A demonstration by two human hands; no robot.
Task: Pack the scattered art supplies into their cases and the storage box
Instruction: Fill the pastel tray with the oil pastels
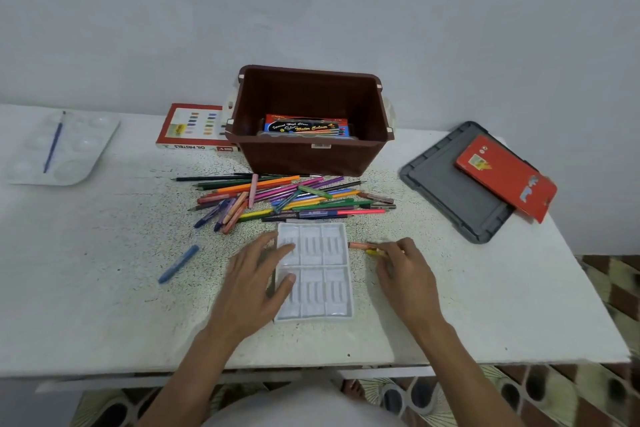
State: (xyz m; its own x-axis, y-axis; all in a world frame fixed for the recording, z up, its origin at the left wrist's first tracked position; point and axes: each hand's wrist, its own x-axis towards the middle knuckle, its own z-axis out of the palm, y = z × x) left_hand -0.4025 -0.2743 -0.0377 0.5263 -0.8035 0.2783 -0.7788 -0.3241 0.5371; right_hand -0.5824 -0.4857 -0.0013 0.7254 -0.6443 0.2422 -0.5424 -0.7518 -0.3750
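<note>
A white plastic pastel tray (323, 274) with empty slots lies in front of me. My left hand (258, 282) rests flat on its left side, fingers straight. Just right of the tray, my right hand (405, 270) pinches two oil pastels, one orange (360, 245) and one yellow (373, 253). A heap of coloured pencils, pens and pastels (291, 198) lies beyond the tray. A lone blue pastel (178, 263) sits to the left. The brown storage box (311, 156) stands behind the heap with a watercolour case (306, 126) inside.
The red oil pastels box (194, 128) lies left of the storage box. A white palette (74, 149) with a blue brush (53, 144) is at far left. At right lies the grey box lid (446, 187) with a red pencil case (505, 177) on it.
</note>
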